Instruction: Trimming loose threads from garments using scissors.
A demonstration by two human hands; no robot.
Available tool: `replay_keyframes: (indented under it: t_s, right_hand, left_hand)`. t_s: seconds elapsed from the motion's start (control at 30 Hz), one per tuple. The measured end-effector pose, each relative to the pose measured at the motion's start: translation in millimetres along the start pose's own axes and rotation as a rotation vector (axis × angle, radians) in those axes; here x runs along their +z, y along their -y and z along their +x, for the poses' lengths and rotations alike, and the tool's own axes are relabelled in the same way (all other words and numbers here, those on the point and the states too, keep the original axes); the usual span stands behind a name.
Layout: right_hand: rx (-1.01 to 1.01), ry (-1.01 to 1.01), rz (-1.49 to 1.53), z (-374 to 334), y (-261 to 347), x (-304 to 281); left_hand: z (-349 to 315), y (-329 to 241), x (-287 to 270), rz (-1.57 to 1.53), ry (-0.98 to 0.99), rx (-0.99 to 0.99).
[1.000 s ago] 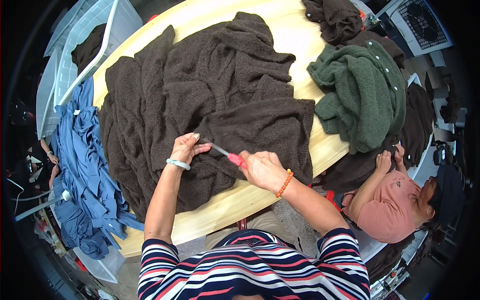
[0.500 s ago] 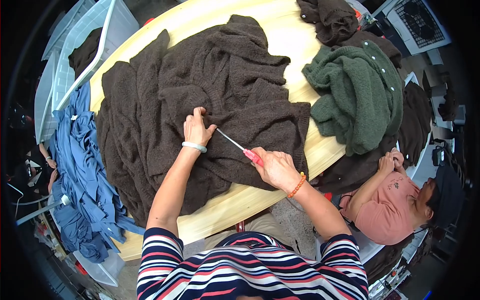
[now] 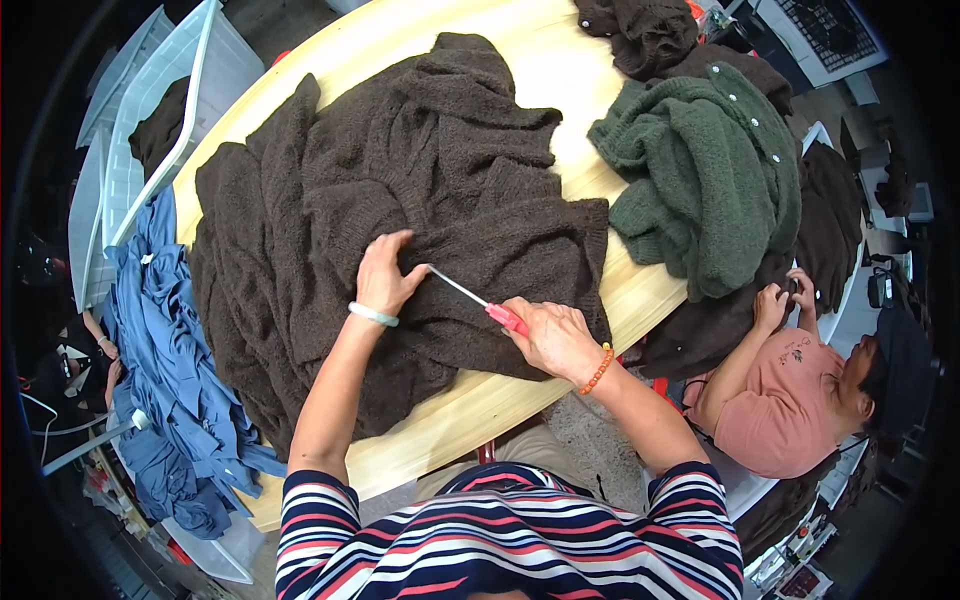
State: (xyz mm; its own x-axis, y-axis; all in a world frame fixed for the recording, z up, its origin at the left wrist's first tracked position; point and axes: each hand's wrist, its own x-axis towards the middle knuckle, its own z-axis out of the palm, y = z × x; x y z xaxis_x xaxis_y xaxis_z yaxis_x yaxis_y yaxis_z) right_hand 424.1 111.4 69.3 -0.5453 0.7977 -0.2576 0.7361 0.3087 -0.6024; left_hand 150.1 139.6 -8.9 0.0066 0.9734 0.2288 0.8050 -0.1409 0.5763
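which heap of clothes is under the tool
The dark brown knit heap in the middle of the table: the right hand holds the pink-handled tool over it. The green knit garment lies to its right, the blue clothes to its left.

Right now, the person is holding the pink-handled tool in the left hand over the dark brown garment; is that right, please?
The side is wrong: the head view shows the pink-handled tool in the right hand, over the dark brown garment.
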Motion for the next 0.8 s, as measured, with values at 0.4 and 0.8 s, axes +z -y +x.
replay_keyframes:
  t_s: [0.4,0.8]
  right_hand:
    - [0.022,0.041,-0.092,-9.6,3.7,-2.6]
    - [0.024,0.066,-0.043,-5.8,5.9,-7.8]
  left_hand:
    - [-1.3,50.0,42.0,-0.560,0.191,-0.504]
    - [-21.8,22.4,35.9,-1.026,0.192,-0.672]
